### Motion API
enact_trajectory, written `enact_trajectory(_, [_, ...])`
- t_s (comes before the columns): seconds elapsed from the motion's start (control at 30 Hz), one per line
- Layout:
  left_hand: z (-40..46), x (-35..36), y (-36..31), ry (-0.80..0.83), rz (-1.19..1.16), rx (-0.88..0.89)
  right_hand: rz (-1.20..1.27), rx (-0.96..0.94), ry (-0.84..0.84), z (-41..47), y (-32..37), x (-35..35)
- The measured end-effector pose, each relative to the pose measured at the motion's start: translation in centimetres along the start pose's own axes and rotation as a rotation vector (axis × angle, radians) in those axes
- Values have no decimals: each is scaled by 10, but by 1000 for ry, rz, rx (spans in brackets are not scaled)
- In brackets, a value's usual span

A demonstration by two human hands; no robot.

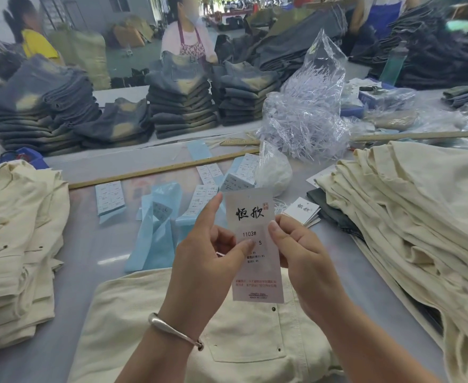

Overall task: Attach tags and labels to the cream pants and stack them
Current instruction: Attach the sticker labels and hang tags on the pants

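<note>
Above cream pants [188, 313]: left hand [202, 261] and right hand [302, 252] both pinch paper tag [252, 217].

Stacks of dark jeans [180, 106] line a long grey table [89, 244]. Workers [188, 37] stand behind, near stuffed sacks [80, 51] on the floor.

Person, head-camera view: two forearms and hands visible, both bare from wrist to the lower frame edge, no sleeves in view. Left hand [199, 261]: no rings visible; short, unpainted nails. Left wrist: one smooth silver-coloured metal bangle [172, 331], open cuff type, polished, thicker and rounded along its middle, tapering to a small knobbed end at the inner side of the wrist. Right hand [302, 258]: no rings, no wristwear; thumbnail short and unpainted.
</note>
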State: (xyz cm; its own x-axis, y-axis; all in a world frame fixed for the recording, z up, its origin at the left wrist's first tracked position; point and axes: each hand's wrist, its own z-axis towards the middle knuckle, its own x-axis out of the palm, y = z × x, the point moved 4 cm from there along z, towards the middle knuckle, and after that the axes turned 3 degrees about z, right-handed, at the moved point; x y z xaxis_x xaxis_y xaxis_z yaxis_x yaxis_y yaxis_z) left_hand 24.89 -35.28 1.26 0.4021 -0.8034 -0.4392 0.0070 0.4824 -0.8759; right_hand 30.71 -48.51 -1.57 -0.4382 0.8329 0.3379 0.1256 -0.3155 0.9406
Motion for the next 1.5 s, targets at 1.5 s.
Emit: enact_trajectory(1.5, [24,77,75,-66,-792,-613,-52,269,201,22,-55,-50])
